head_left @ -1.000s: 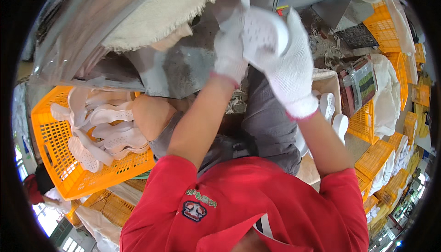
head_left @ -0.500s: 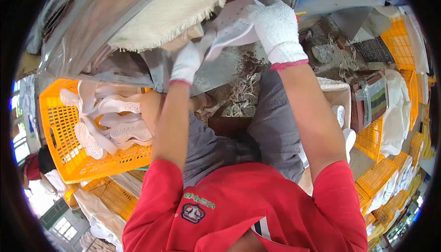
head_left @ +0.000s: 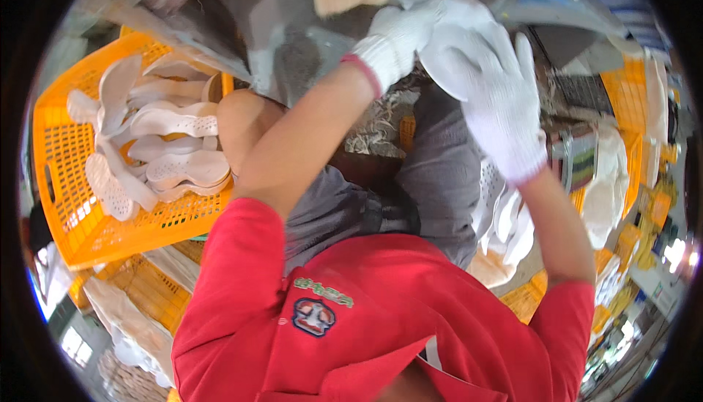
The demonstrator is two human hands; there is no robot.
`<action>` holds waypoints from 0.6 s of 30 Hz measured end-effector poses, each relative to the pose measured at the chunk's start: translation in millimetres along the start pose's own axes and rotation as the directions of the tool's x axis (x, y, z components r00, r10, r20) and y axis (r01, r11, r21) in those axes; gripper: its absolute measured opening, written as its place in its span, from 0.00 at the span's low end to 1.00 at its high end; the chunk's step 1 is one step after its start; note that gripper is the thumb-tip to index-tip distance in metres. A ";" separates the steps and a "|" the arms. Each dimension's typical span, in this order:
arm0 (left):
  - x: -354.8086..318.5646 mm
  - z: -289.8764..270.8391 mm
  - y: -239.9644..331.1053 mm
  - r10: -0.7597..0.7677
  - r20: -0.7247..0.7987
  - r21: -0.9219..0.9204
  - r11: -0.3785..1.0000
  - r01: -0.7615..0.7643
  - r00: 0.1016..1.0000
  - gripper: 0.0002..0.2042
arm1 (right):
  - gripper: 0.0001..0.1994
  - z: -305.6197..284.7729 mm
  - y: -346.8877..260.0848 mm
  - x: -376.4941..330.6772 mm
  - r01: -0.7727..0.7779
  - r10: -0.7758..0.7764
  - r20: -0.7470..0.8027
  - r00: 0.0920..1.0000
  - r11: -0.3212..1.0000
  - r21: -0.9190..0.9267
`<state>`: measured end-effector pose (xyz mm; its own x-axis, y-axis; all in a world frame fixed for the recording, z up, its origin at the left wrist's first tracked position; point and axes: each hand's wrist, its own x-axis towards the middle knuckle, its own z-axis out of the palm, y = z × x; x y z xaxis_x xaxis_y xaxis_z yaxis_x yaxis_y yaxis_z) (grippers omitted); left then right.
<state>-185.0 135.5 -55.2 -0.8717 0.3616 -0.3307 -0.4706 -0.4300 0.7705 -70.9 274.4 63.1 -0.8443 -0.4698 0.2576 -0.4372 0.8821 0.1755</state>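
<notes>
Both my hands wear white knit gloves and meet at the top of the view, above my lap. My left hand (head_left: 403,32) grips one end of a white shoe sole (head_left: 443,65). My right hand (head_left: 498,109) lies over the other end with its fingers stretched upward. The gloves hide most of the sole. A grey machine housing (head_left: 293,58) stands just behind my hands, with a pale fuzzy wheel edge above it.
An orange plastic crate (head_left: 80,219) at my left knee holds several white perforated soles (head_left: 168,120). More white soles (head_left: 505,219) are piled by my right leg. Orange crates (head_left: 630,160) with white pieces stand at the right. Scraps litter the floor between my knees.
My left hand has risen from lower left to the top centre. My right hand has come down and to the right. The view has tilted, so the crate sits higher.
</notes>
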 end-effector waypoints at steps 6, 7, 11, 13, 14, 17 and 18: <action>-46.5 -45.4 -5.1 0.036 0.154 -0.718 0.690 0.087 0.987 0.29 | 0.31 21.2 -65.6 -8.7 0.092 -0.073 -0.066 0.995 0.930 0.357; -44.4 -51.7 -7.0 0.047 0.080 -0.728 0.686 0.026 0.996 0.29 | 0.27 31.5 -69.7 -0.5 0.101 -0.049 -0.150 0.987 0.927 0.362; -9.5 -62.4 -5.4 0.130 -0.327 -0.466 0.840 -0.279 0.936 0.22 | 0.17 58.9 -73.1 42.6 -0.151 0.210 -0.086 0.974 0.885 0.440; 4.5 -64.4 -3.2 0.112 -0.446 -0.196 0.956 -0.219 0.888 0.22 | 0.15 50.5 -75.5 47.8 -0.144 0.202 -0.115 0.973 0.912 0.385; 9.5 -66.6 -2.8 -0.005 -0.353 -0.267 0.959 -0.096 0.936 0.22 | 0.18 45.8 -77.2 46.9 -0.142 0.192 -0.102 0.976 0.919 0.368; 18.1 -69.8 -10.6 -0.236 -0.159 -0.464 0.875 0.139 0.959 0.24 | 0.19 43.4 -75.6 54.3 -0.221 0.245 -0.048 0.968 0.931 0.291; 16.3 -72.3 -15.4 -0.123 -0.150 -0.556 0.831 0.019 0.981 0.21 | 0.17 42.0 -74.6 60.3 -0.233 0.284 -0.129 0.950 0.921 0.312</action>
<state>-201.8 88.2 -111.9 -0.8179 0.2834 -0.5007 -0.4833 -0.8106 0.3308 -102.2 181.8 25.6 -0.8862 -0.2006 0.4176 -0.3030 0.9329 -0.1948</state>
